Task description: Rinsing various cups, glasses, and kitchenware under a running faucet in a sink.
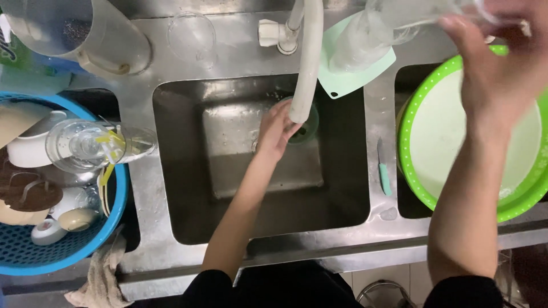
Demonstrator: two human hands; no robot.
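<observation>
Left hand [277, 130] cups open under the hose [305, 63] end above the sink [182, 171]; right hand [496, 63] grips a clear glass container [388, 25], right of the hose.

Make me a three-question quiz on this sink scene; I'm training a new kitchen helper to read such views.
1. True or false: the left hand is down in the middle sink basin, under the white hose.
2. What does the right hand hold? A) a clear container B) a knife C) a cloth
3. Fill in: the blue basket of dishes sits to the ___ of the middle basin.

Key: 1 true. 2 A, the clear container, raised above the green tray. 3 left.
</observation>
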